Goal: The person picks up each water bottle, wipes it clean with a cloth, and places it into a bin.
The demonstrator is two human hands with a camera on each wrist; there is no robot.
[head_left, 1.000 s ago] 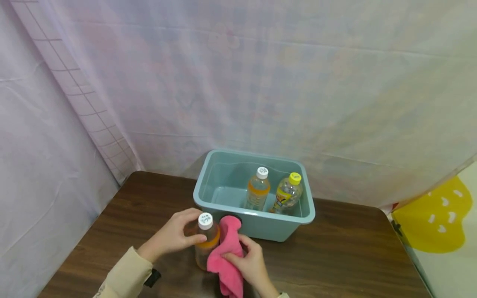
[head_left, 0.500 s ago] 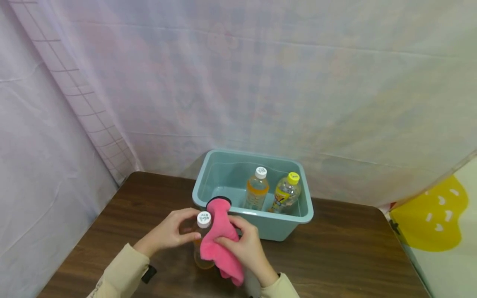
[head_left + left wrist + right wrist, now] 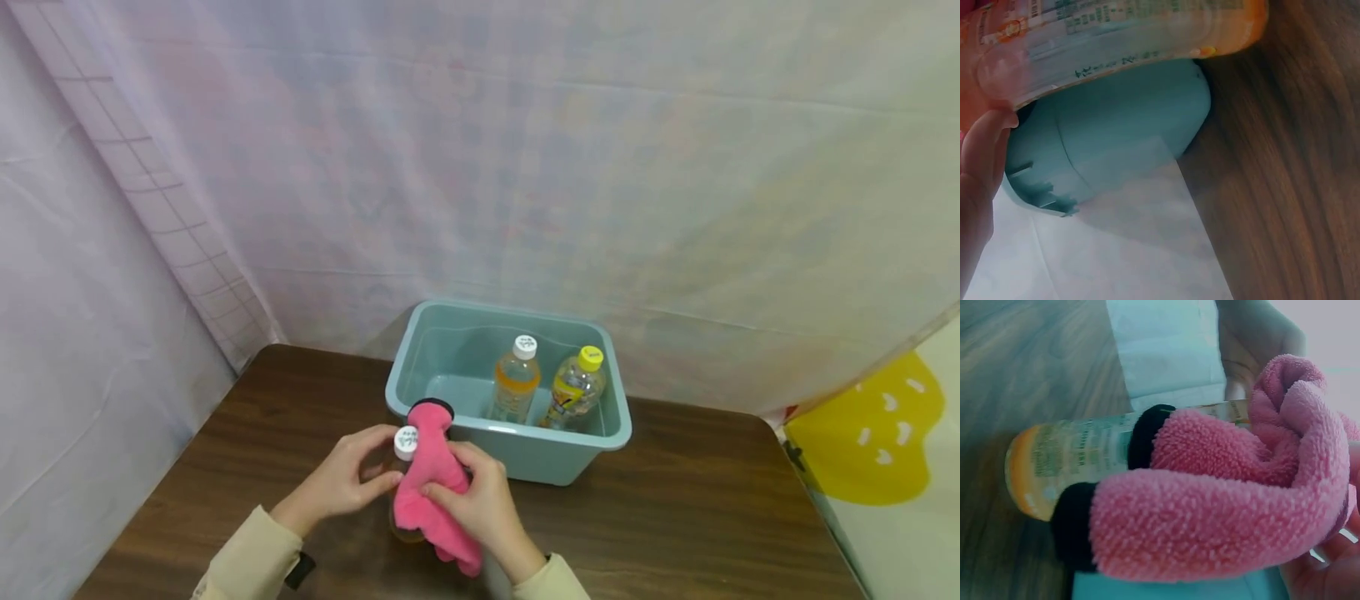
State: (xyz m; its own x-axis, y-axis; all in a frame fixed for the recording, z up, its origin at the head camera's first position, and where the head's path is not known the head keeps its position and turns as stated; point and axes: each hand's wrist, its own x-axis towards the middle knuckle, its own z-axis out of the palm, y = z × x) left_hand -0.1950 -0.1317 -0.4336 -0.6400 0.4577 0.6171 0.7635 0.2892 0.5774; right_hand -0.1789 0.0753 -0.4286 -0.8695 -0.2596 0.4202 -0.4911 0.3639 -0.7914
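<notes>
- We see a bottle (image 3: 401,492) of orange drink with a white cap (image 3: 406,442), low over the brown table (image 3: 675,517), just in front of the blue bin (image 3: 555,458)
- Our left hand (image 3: 341,483) curls round the bottle near its cap
- Our right hand (image 3: 480,508) holds a pink cloth (image 3: 431,483) and presses it on the bottle's side
- In the bin we see two more bottles, one with a white cap (image 3: 513,387) and one with a yellow cap (image 3: 576,385)
- A pale curtain (image 3: 525,167) hangs behind the bin
</notes>
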